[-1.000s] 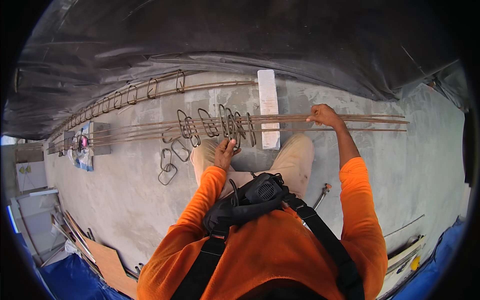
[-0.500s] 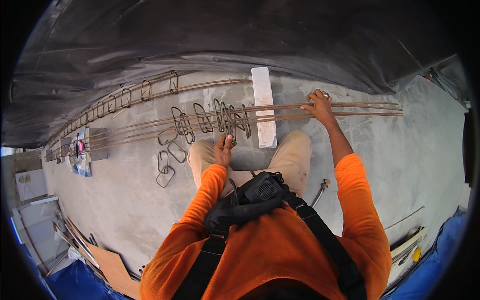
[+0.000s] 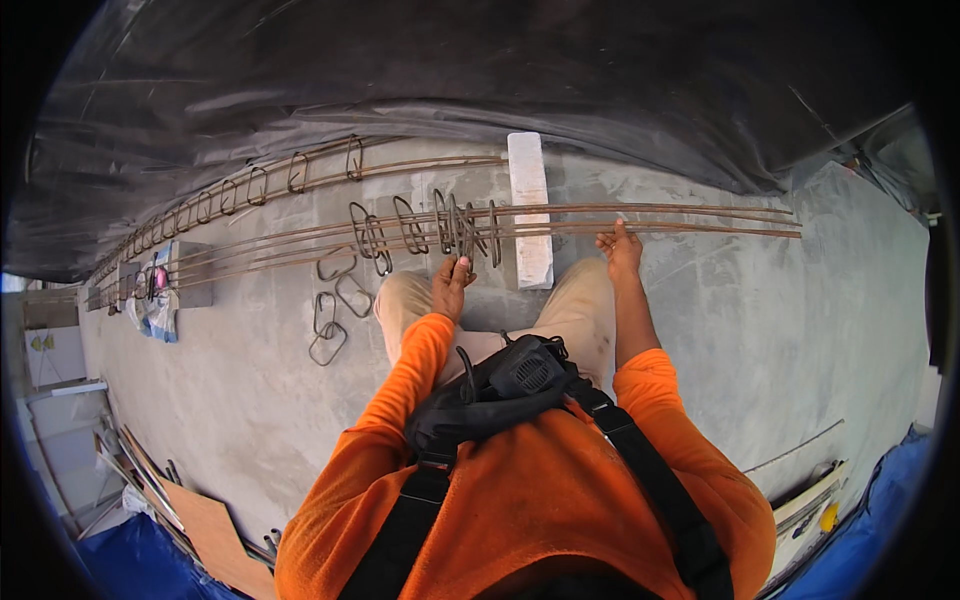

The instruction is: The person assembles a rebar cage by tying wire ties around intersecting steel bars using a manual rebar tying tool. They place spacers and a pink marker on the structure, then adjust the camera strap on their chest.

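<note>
Left hand (image 3: 453, 285): fingers closed on bunched wire loops (image 3: 457, 232), overlapping, count unclear, long axes near–far | right hand (image 3: 620, 248): fingertips at near rod, grip unclear | steel rods (image 3: 690, 209): at least three, through loops, long axis left–right, crossing one white block (image 3: 531, 180) | four loose loops (image 3: 327, 333), near left

The left arm (image 3: 405, 372) is angling forward and inward, its left hand (image 3: 452, 284) curling with the thumb uppermost; the right arm (image 3: 648, 375) is pointing forward, its right hand (image 3: 622, 250) bending some fingers, perhaps pinching
</note>
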Motion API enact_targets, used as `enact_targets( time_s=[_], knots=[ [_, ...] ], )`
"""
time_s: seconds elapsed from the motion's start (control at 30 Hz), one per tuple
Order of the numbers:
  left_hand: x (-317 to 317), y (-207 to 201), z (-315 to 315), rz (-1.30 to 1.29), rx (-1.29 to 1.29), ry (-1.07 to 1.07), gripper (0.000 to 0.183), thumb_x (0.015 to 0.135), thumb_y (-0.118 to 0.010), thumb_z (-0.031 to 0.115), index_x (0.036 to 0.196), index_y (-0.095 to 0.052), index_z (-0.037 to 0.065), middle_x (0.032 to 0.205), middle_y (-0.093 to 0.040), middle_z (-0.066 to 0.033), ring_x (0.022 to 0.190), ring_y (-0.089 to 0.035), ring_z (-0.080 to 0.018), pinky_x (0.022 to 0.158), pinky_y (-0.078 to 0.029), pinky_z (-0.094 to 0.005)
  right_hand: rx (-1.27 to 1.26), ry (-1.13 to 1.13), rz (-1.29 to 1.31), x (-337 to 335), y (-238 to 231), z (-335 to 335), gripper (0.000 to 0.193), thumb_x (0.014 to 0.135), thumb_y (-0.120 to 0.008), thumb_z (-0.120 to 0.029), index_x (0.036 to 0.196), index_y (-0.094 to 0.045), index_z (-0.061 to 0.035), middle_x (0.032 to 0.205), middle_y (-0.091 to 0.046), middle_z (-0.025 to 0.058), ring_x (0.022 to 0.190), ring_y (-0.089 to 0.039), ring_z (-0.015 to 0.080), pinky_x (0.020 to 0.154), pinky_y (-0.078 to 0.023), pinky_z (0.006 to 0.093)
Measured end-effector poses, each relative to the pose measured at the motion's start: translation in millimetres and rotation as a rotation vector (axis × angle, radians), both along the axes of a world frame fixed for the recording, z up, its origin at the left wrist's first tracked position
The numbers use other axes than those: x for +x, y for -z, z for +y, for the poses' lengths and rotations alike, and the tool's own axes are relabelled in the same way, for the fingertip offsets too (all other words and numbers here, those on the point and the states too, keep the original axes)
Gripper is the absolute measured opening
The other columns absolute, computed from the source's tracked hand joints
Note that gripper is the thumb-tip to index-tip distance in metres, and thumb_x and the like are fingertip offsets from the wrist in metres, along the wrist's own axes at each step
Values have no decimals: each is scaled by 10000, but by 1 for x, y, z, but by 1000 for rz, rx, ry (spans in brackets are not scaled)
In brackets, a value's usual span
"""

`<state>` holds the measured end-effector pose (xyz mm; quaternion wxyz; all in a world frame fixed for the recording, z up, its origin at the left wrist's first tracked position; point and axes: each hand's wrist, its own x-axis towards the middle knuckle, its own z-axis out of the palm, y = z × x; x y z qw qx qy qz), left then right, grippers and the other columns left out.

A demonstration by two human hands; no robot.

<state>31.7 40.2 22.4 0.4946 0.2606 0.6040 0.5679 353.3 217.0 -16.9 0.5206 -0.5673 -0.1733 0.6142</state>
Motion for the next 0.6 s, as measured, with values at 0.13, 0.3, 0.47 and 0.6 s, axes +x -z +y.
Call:
enact_targets(
  time_s=[0.13,0.3,0.47,0.6],
  knots=[
    [4,1,-7,3,-17,-27,361,1028,-616,417,969,-566,65,820,-451,15,785,-517,-92,931,-573,-357,27,18,59,11,-9,-26,281,1008,-667,-260,1022,-557,-2,826,-663,127,704,-701,221,611,-616,352],
    [0,12,-12,80,-189,47,426,1014,-631,435,1116,-593,23,885,-549,-10,817,-563,-122,818,-548,-296,-165,-36,33,16,-9,-19,214,1004,-601,-172,1057,-540,27,854,-671,159,698,-706,238,577,-618,359],
    [-5,-4,-6,552,-226,162,516,988,-665,447,1240,-581,5,877,-667,-83,757,-631,-155,714,-532,-299,-246,-12,-99,9,-15,-17,222,981,-597,-154,1079,-526,32,847,-635,131,643,-674,224,497,-593,349],
    [-6,-18,-3,482,-125,-2,500,991,-656,428,1255,-592,9,813,-686,-137,731,-690,-205,683,-531,-353,-186,-14,-210,7,-9,-21,237,972,-616,-190,1053,-548,21,838,-630,118,635,-651,206,501,-576,352]
  ],
)
